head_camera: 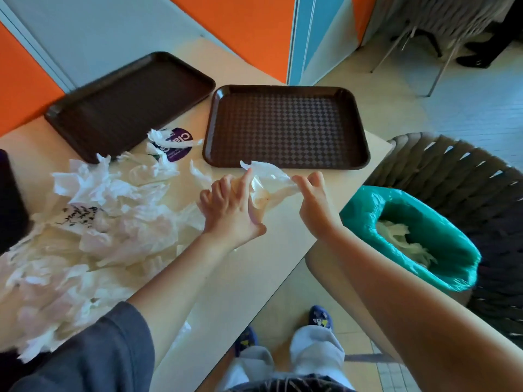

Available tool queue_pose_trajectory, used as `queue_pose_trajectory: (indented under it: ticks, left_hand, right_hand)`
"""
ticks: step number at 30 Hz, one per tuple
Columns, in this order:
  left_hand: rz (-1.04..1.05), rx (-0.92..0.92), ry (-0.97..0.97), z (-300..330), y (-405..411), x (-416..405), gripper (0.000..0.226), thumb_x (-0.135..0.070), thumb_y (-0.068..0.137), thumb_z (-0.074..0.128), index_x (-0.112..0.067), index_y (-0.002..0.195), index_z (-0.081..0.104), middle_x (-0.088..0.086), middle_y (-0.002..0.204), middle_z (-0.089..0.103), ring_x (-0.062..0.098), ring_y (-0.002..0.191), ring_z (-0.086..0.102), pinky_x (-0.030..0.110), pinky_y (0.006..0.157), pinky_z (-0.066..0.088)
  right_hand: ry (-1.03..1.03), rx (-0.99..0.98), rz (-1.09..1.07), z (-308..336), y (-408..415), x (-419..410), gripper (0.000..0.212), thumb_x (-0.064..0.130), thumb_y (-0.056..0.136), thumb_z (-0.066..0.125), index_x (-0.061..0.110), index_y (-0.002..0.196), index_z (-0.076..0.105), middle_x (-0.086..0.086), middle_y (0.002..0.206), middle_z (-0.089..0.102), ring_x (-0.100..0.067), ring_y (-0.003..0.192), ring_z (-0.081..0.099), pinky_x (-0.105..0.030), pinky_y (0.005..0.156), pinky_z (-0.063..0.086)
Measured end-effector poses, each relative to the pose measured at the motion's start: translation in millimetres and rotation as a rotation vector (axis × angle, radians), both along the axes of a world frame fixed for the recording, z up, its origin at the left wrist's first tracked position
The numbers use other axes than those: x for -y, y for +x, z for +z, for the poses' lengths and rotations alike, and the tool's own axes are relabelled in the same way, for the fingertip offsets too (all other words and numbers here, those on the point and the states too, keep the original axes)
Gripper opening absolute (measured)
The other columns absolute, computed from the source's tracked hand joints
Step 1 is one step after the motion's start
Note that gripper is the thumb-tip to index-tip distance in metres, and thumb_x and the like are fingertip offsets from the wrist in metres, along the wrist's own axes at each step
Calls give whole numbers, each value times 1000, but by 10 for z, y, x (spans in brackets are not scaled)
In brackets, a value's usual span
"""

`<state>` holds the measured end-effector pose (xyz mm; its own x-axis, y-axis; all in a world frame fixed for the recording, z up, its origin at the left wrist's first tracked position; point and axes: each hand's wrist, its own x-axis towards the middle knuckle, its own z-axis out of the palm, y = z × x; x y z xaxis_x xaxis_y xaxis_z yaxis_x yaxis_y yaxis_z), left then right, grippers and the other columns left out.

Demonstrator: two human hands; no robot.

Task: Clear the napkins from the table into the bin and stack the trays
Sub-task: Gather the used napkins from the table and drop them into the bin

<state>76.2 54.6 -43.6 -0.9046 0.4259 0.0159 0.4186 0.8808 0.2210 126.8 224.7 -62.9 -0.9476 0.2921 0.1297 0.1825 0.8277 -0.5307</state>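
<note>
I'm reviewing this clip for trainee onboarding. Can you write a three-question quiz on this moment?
1. True or false: the two brown trays are already stacked.
2. What do both hands hold? A) a tray B) a crumpled napkin C) the bin liner
3. What colour is the bin's liner?

Key:
1. False: the left tray and right tray lie side by side.
2. B: left hand and right hand hold the napkin.
3. Green, on the bin.

Orange and pale-blue wall panels [249, 29], woven chair [452, 176], tiled floor [481, 108].
</note>
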Motion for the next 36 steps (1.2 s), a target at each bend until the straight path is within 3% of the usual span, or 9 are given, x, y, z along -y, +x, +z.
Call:
queue_pose_trajectory:
  ticks: [4,7,10,17,19,25,29,32,36]
  left_hand:
    - [-64,33,-2,-25,106,-335,108,-47,50,65,-34,140,8,6,130,28,29,123,27,44,99,21]
    - [-116,43,-1,-21,178,-630,105,-47,51,63,-34,140,9,4,127,29,28,121,27,42,97,21]
    - [-164,66,12,-21,252,-1020,104,-47,52,63,-34,140,9,4,128,28,28,121,28,42,99,21]
    - [-346,98,-63,-58,478,-1948,112,-60,56,66,-33,142,0,8,135,24,30,122,28,47,99,27]
    - [-368,108,-76,-78,555,-2206,112,-62,56,66,-33,142,1,9,134,25,30,121,28,46,97,27]
    - [-411,175,-58,-192,717,-2786,114,-65,57,68,-32,142,0,10,136,26,29,122,30,46,98,28]
    - [-326,436,15,-271,788,-3094,111,-63,62,69,-30,144,2,8,145,23,29,131,27,49,106,27]
    - [-181,662,232,-423,789,-3298,100,-49,67,71,-26,144,11,8,142,33,26,129,34,46,106,34]
    - [-76,803,198,-728,887,-3464,97,-26,73,74,-17,145,9,15,141,34,26,129,37,36,107,32]
  right_hand:
    - [-34,-38,-140,147,161,-383,20,18,93,44,9,111,46,3,93,44,-8,74,43,-24,67,40]
    - [-23,-78,-223,165,309,-700,5,15,90,45,12,94,44,4,81,40,-8,65,43,-18,57,39]
    - [-23,-79,-328,117,475,-1072,12,17,85,48,8,89,41,1,74,40,-16,65,42,-33,60,40]
    - [-65,118,-416,-18,940,-1864,13,2,89,42,4,91,55,-10,108,47,-24,87,45,-24,69,41]
    - [6,248,-403,-164,1111,-2131,20,-5,87,44,-3,92,63,-15,120,44,-30,99,45,-33,87,46]
    - [42,658,-434,-524,1497,-2607,25,-3,86,42,-3,105,58,-22,128,33,-36,112,38,-38,94,41]
    - [-168,848,-443,-616,1572,-2769,42,9,86,48,7,127,45,-18,131,29,-37,119,32,-40,98,37]
    - [-441,782,-504,-621,1585,-2861,50,11,85,47,12,135,39,-15,133,36,-34,116,44,-37,97,42]
    - [-656,686,-568,-619,1650,-2861,54,2,82,44,13,134,42,-14,130,49,-29,113,52,-38,98,46]
